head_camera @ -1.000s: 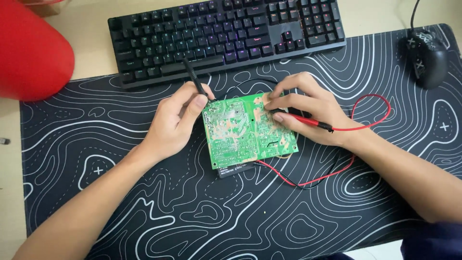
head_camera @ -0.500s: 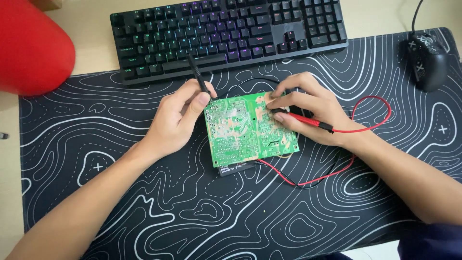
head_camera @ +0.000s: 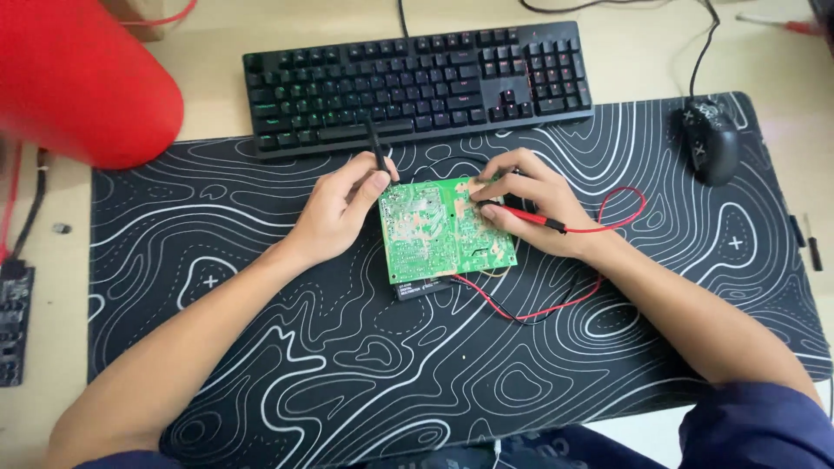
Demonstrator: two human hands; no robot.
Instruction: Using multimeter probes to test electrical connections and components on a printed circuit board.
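A green circuit board (head_camera: 439, 233) lies solder side up on a black desk mat with white contour lines (head_camera: 347, 365). My left hand (head_camera: 340, 208) holds a black test probe (head_camera: 377, 153), its tip at the board's upper left corner. My right hand (head_camera: 528, 204) grips a red test probe (head_camera: 537, 219), pressed onto the board's upper right area. A red lead (head_camera: 599, 227) loops from that probe across the mat and back under the board. A small black meter edge (head_camera: 424, 289) peeks out below the board.
A black keyboard (head_camera: 417, 82) sits behind the board. A black mouse (head_camera: 711, 139) rests at the mat's far right. A large red rounded object (head_camera: 78, 78) fills the upper left. A dark circuit strip (head_camera: 16, 321) lies off the mat at the left edge.
Both hands stay on the board with their probes. The view has shifted slightly; the hands and board hold the same pose.
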